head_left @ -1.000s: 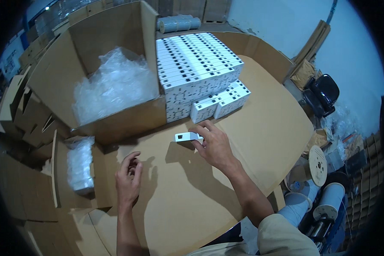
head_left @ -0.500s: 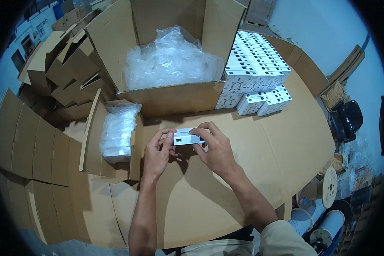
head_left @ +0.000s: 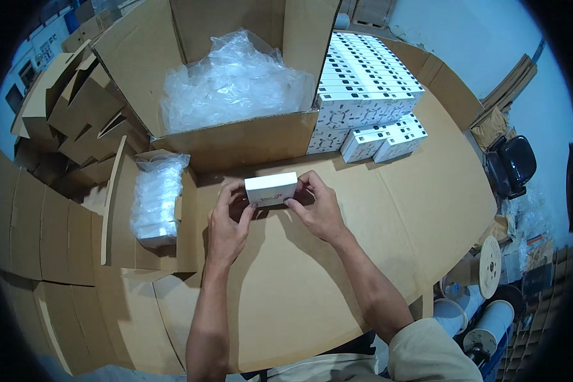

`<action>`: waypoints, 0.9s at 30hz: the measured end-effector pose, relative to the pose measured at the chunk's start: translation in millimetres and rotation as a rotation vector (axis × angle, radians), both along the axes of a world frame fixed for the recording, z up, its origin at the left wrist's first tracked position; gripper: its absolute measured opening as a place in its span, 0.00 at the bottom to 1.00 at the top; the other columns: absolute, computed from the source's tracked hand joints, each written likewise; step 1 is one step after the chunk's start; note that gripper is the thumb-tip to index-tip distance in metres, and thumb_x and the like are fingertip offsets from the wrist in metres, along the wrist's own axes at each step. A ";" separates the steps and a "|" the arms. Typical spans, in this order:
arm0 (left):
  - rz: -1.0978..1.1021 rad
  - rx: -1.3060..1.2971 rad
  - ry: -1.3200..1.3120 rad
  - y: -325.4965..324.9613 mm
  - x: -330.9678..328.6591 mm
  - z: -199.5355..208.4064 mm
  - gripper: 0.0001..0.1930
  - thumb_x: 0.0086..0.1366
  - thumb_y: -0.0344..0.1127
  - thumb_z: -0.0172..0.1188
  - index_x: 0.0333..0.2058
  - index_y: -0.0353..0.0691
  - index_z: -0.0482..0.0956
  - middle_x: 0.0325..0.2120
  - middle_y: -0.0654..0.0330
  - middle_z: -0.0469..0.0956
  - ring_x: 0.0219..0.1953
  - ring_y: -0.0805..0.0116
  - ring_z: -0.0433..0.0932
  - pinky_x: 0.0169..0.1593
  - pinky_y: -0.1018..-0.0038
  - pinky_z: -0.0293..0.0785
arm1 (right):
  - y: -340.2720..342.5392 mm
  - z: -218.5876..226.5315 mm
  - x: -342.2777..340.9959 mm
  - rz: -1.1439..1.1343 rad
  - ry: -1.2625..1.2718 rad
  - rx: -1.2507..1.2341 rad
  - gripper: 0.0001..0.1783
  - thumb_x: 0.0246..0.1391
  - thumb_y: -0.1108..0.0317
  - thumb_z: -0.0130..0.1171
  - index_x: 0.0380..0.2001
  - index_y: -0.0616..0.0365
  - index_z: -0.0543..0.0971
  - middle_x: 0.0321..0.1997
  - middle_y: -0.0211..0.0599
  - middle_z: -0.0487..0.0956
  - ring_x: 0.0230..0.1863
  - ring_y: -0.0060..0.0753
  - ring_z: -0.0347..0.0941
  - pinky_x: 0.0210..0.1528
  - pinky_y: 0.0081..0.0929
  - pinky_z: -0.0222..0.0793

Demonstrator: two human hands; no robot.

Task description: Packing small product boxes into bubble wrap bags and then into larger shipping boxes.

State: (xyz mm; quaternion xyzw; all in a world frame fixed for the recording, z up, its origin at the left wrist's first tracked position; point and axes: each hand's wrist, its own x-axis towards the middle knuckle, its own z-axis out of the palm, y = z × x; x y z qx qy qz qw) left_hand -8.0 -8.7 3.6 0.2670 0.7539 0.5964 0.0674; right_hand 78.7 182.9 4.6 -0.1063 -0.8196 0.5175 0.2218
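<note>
Between my two hands is a small white box-shaped unit [head_left: 270, 190], held just above the cardboard-covered table [head_left: 299, 286]. Its front face carries a small print with a red mark. My left hand [head_left: 229, 219] grips its left end, thumb at the lower front corner. At the opposite end, my right hand [head_left: 318, 207] pinches it with thumb and fingers. The unit's underside and back are hidden. To the left of my hands, an open carton [head_left: 188, 219] holds a row of bagged items [head_left: 156, 200] in clear plastic.
A large open carton [head_left: 235, 145] of crumpled clear plastic bags [head_left: 239, 86] stands behind my hands. Right of it are stacked white units [head_left: 372, 83] with dark openings. Folded cartons [head_left: 86, 114] pile up at the left. Cable spools [head_left: 490, 267] and a black chair [head_left: 512, 162] are at the right.
My hands have turned the white unit so that a plain printed face shows instead of the side with a square opening. The whole view has shifted slightly.
</note>
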 end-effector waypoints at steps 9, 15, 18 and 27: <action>0.007 -0.064 -0.037 -0.4 -0.3 -6.1 0.21 0.64 0.22 0.63 0.55 0.36 0.72 0.47 0.49 0.83 0.52 0.58 0.83 0.55 0.65 0.78 | 4.4 -5.2 2.7 0.026 -0.060 0.024 0.20 0.50 0.78 0.69 0.41 0.61 0.68 0.35 0.44 0.78 0.36 0.42 0.80 0.42 0.36 0.74; -0.013 -0.086 -0.051 -2.1 -2.1 -7.0 0.29 0.63 0.24 0.65 0.61 0.39 0.65 0.52 0.47 0.80 0.56 0.55 0.80 0.58 0.64 0.77 | 4.3 -8.5 1.4 0.029 -0.048 0.077 0.20 0.50 0.78 0.69 0.42 0.62 0.69 0.38 0.44 0.80 0.40 0.44 0.81 0.46 0.37 0.76; -0.033 -0.037 0.056 0.7 1.2 3.8 0.36 0.62 0.24 0.66 0.66 0.40 0.59 0.57 0.48 0.72 0.60 0.57 0.74 0.62 0.64 0.72 | 2.5 -0.1 2.7 0.034 -0.070 -0.013 0.22 0.50 0.77 0.67 0.45 0.63 0.68 0.44 0.47 0.81 0.49 0.48 0.80 0.55 0.38 0.75; 0.237 0.167 0.319 -6.5 8.1 19.2 0.20 0.65 0.25 0.60 0.55 0.35 0.72 0.45 0.51 0.79 0.46 0.59 0.80 0.53 0.64 0.76 | 22.7 -14.4 25.5 0.025 -0.044 0.206 0.27 0.48 0.78 0.58 0.54 0.64 0.67 0.55 0.54 0.75 0.60 0.58 0.72 0.63 0.47 0.69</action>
